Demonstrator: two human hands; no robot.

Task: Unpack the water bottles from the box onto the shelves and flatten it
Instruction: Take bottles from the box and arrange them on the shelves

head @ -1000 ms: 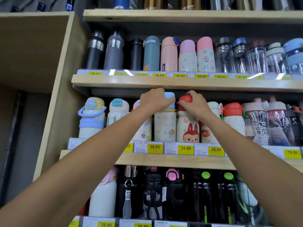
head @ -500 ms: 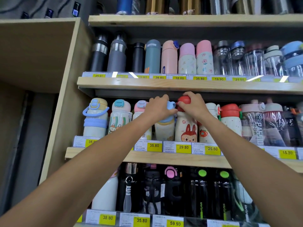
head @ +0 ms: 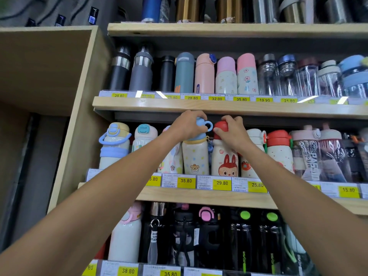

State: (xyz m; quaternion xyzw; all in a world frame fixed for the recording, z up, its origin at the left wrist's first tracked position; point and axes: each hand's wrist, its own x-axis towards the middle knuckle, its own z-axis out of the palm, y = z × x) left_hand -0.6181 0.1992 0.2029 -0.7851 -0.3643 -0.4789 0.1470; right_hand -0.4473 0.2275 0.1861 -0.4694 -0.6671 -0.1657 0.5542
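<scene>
Both arms reach up to the middle shelf (head: 199, 196). My left hand (head: 189, 126) grips the blue lid of a cream bottle with coloured dots and a small bear (head: 196, 156), which stands upright at the shelf front. My right hand (head: 232, 132) grips the red cap of a cream bottle with a red rabbit-eared face (head: 225, 162), right beside the first. The two bottles stand close together. No box is in view.
Other children's bottles fill the same shelf on both sides. The shelf above (head: 219, 107) hangs just over my hands and holds flasks and clear bottles. Dark sport bottles stand on the shelf below. A wooden side panel (head: 79, 116) bounds the shelves at left.
The dotted bottle, tilted and further back half a second ago, now stands upright at the shelf front. Both hands keep their hold on the lids. The view shifted slightly.
</scene>
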